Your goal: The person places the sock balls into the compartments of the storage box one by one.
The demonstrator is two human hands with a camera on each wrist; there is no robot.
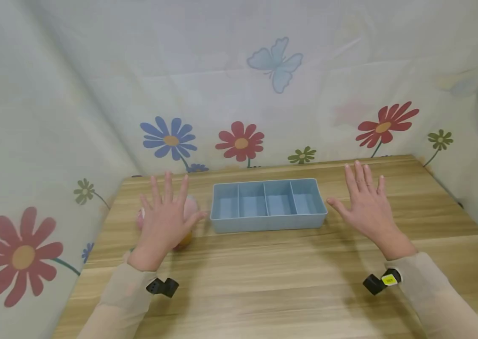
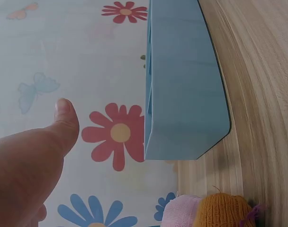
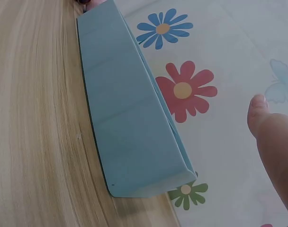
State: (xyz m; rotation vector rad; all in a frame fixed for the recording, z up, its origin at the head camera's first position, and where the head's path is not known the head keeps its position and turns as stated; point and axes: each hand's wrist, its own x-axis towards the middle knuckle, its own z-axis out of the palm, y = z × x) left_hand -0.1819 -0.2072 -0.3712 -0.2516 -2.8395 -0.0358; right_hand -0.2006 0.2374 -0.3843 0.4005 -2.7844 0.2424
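Observation:
A light blue plastic box (image 1: pixel 268 223) with several compartments in a row stands on the table, and no contents show in it. To its left my left hand (image 1: pixel 163 226) hovers, fingers spread and straight. My right hand (image 1: pixel 368 207) is held the same way to the right of the box, touching nothing. Partly hidden beneath the left hand are a pale pink bundle (image 1: pixel 191 205), a mustard bundle (image 1: pixel 186 241) and a brighter pink thing (image 1: pixel 139 219). In the left wrist view the mustard bundle (image 2: pixel 224 210) looks knitted and ribbed; its exact kind is unclear.
The wood-grain table (image 1: pixel 264 282) reaches back to a white cloth backdrop (image 1: pixel 205 70) printed with flowers and a butterfly. The cloth also hangs along the left and right sides. A small black camera (image 1: pixel 163 287) is strapped to each wrist.

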